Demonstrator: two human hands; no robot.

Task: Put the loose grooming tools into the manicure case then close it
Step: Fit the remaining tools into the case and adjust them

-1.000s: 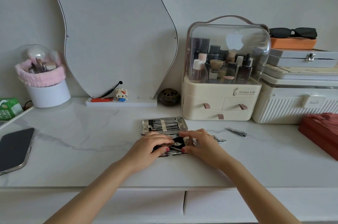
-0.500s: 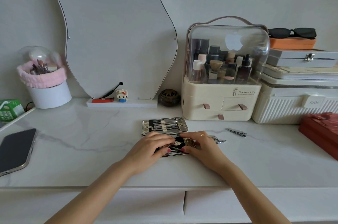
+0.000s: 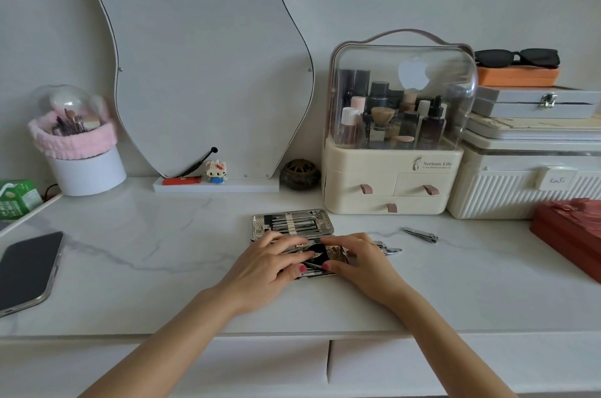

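Note:
The manicure case lies open on the marble tabletop. Its far half (image 3: 292, 222) holds several metal tools under straps. My left hand (image 3: 270, 264) and my right hand (image 3: 361, 262) both lie over the near half (image 3: 336, 253), fingers stretched across it and the fingertips almost meeting. My thumbs press by a thin metal tool (image 3: 313, 265) that lies slanted on the black lining. One loose nail clipper (image 3: 421, 234) lies on the table to the right. A second loose clipper (image 3: 390, 249) pokes out from behind my right hand.
A phone (image 3: 27, 270) lies at the left edge. A wavy mirror (image 3: 201, 56), a cosmetics organiser (image 3: 390, 183), stacked white boxes (image 3: 527, 183) and a red box (image 3: 572, 235) line the back and right. A pink-trimmed brush pot (image 3: 84, 166) stands at the back left.
Both hands stay on the near half of the case; my fingertips have drawn closer together over it. The loose clippers have not moved.

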